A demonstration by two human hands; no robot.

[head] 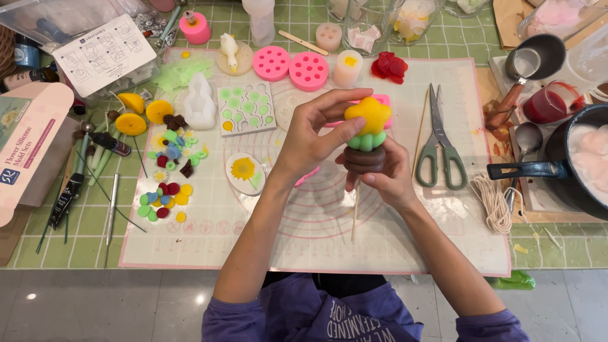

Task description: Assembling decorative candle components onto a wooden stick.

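green gridded table cover [82, 240] spans the whole surface; its near edge runs along the bottom, above the grey floor. on it lies a large translucent white silicone mat with pink rings [316, 234], reaching nearly to the near edge. the mat's near half is bare open room; its far edge and left side are crowded.

black pot with pale wax [586, 158] sits at the table's right edge, handle pointing left. a cardboard mould box [28, 149] lies at the left edge. grey-handled scissors [440, 145] lie on the mat's right side, just beside the hands, with a coil of cream wick string [494, 202] nearer the mat's right edge. two pink round silicone moulds [291, 66] sit at the far edge of the mat. small coloured wax discs [163, 199] are scattered on the mat's left side.

both forearms rise from the near edge, meeting above the mat's centre. right hand [386, 174] is closed around the brown base of a wax flower piece with yellow top and green collar [367, 126], which is held above the mat, a thin wooden stick [355, 209] hanging below. left hand [310, 139] arches over it, thumb and fingertips pinching the yellow top.
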